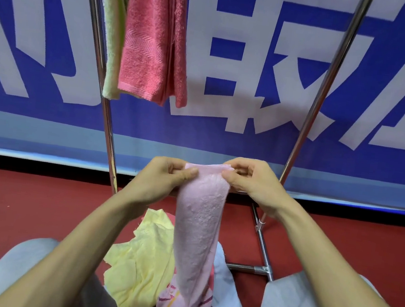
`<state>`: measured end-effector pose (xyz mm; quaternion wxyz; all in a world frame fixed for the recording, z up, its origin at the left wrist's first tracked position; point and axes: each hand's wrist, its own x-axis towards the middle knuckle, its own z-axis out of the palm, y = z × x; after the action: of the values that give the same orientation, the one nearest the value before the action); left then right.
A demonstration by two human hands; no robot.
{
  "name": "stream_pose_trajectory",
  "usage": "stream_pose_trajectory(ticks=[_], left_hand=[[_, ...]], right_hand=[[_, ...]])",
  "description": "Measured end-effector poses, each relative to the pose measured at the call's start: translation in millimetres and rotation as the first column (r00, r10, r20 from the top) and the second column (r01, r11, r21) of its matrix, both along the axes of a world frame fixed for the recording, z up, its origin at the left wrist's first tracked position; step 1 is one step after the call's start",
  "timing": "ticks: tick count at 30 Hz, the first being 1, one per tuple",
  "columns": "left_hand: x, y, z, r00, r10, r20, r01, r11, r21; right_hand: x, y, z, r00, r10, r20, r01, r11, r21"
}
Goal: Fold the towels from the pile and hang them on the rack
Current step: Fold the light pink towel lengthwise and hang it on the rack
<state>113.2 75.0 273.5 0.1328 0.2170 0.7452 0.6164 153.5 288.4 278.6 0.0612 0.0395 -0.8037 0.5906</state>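
Right now the left hand (168, 177) and the right hand (251, 182) are close together. Each one pinches a top corner of a pale pink towel (197, 229) between thumb and fingers. The towel is folded thin and hangs straight down from the hands, so its long side runs up and down. Its bottom end reaches the pile (129, 284) on the floor, where a yellow towel (150, 233) and a light blue towel (225, 291) lie in a heap between the person's knees (17, 263).

The rack (262, 270) stands just past the hands. Its left pole (99, 46) and right pole (323, 91) go up on each side, with the hands between them. Up and to the left, a dark pink towel (153, 45) and a green towel (113, 40) hang side by side. The top bar is cut off by the edge of the view, so I cannot tell how much room it has. The free spot may be to the right of the dark pink towel. I think the towel must go up and over there, and the left hand is a bit nearer to the hung towels.

The floor (23, 208) is red, and behind the rack is a big blue wall banner (248, 148) with white signs
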Motion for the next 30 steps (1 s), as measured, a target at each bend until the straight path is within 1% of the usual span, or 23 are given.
stream_pose_trajectory(ticks=[2, 4, 8, 10, 13, 16, 19, 22, 24, 26, 28, 29, 30], left_hand=[[3, 3, 2, 1.0, 0.007, 0.02, -0.008, 0.998, 0.062], [4, 6, 5, 0.998, 0.059, -0.022, -0.057, 0.995, 0.086], [4, 15, 29, 0.966, 0.148, -0.214, -0.133, 0.988, 0.082], [2, 17, 51, 0.956, 0.128, -0.265, -0.107, 0.99, 0.093], [-3, 14, 85, 0.942, 0.071, -0.328, -0.057, 0.997, 0.051], [-9, 12, 117, 0.909, 0.103, -0.404, -0.086, 0.994, 0.061], [-13, 13, 150, 0.851, 0.17, -0.496, -0.168, 0.985, 0.051], [-16, 15, 181, 0.786, 0.225, -0.576, -0.2, 0.974, 0.107], [-15, 17, 203, 0.689, 0.297, -0.662, -0.275, 0.951, 0.14], [-11, 19, 226, 0.584, 0.348, -0.733, -0.309, 0.931, 0.195], [-7, 22, 247, 0.527, 0.365, -0.767, -0.294, 0.925, 0.239], [-7, 23, 253, 0.517, 0.367, -0.773, -0.291, 0.925, 0.245], [-8, 22, 256, 0.508, 0.364, -0.78, -0.306, 0.923, 0.232]], right_hand=[[0, -3, 0, 0.999, -0.038, -0.006, 0.037, 0.996, -0.083], [0, -9, 5, 0.996, -0.083, -0.037, 0.079, 0.992, -0.097], [-9, -15, 30, 0.962, -0.209, -0.176, 0.216, 0.976, 0.019], [-13, -14, 51, 0.933, -0.264, -0.243, 0.283, 0.958, 0.043], [-11, -12, 86, 0.918, -0.247, -0.311, 0.282, 0.957, 0.071], [-8, -12, 117, 0.9, -0.235, -0.367, 0.305, 0.941, 0.146], [-10, -12, 148, 0.854, -0.247, -0.457, 0.369, 0.908, 0.199], [-13, -20, 178, 0.81, -0.247, -0.532, 0.391, 0.903, 0.177], [-14, -26, 202, 0.781, -0.258, -0.568, 0.409, 0.9, 0.153], [-12, -32, 231, 0.724, -0.261, -0.639, 0.429, 0.895, 0.121], [-8, -34, 257, 0.645, -0.257, -0.72, 0.452, 0.888, 0.089], [-7, -33, 265, 0.619, -0.249, -0.745, 0.453, 0.888, 0.08], [-6, -33, 267, 0.613, -0.246, -0.751, 0.453, 0.888, 0.079]])
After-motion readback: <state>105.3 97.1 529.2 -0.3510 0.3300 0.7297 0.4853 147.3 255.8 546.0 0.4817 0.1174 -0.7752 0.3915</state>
